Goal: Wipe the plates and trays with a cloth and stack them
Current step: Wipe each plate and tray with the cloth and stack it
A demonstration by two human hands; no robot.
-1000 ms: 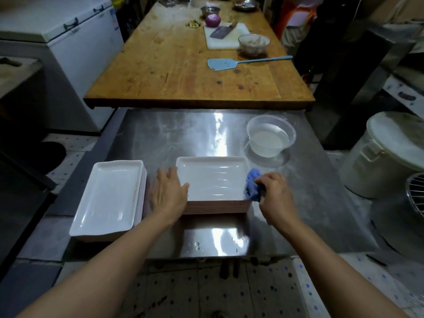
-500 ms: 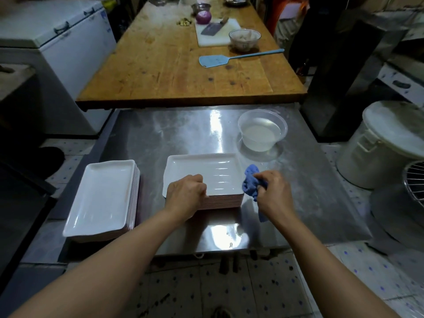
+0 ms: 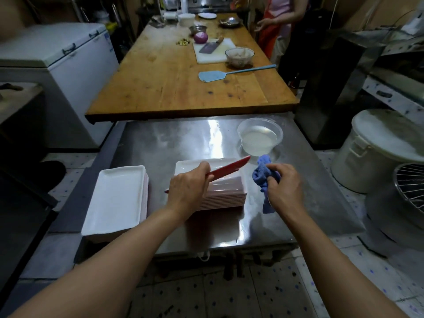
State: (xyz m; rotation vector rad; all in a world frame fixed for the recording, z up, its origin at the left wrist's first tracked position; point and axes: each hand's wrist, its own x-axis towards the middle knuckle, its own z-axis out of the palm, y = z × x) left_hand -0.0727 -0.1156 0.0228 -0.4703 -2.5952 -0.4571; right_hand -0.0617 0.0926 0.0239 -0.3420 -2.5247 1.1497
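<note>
A steel counter (image 3: 183,143) is seen from above. The top tray (image 3: 227,171), white inside and red underneath, is gripped at its near edge by the left hand (image 3: 188,189) and tilted up off the unwiped stack (image 3: 227,196) at the centre. A bunched blue cloth (image 3: 263,175) is clutched in the right hand (image 3: 284,187), just beside the tray and not touching it. Wiped trays are piled in a second stack (image 3: 117,198) to the left. For a good wipe, the tray is probably best held firmly while the cloth is passed over both faces.
</note>
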